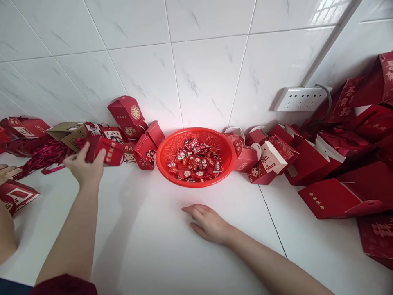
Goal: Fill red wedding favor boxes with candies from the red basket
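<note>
My left hand [87, 164] grips a small red candy box [114, 155] with gold lettering, thumb on its near side. The box is tilted, raised in front of other boxes along the wall. My right hand [208, 223] lies palm down on the white table, fingers loosely stretched and holding nothing. Just beyond it stands a red plastic basket [196, 185] with wrapped candies [198, 163] heaped inside. Left of the basket are stacked red boxes [127, 110] and a box with a printed couple [146, 152].
Dark red ribbons [50, 153] lie at left. A co-worker's hand [6, 173] is near another red box [23, 192] at the left edge. Open red boxes [313, 164] crowd the right side. A white power strip [299, 99] is against the tiled wall [205, 82].
</note>
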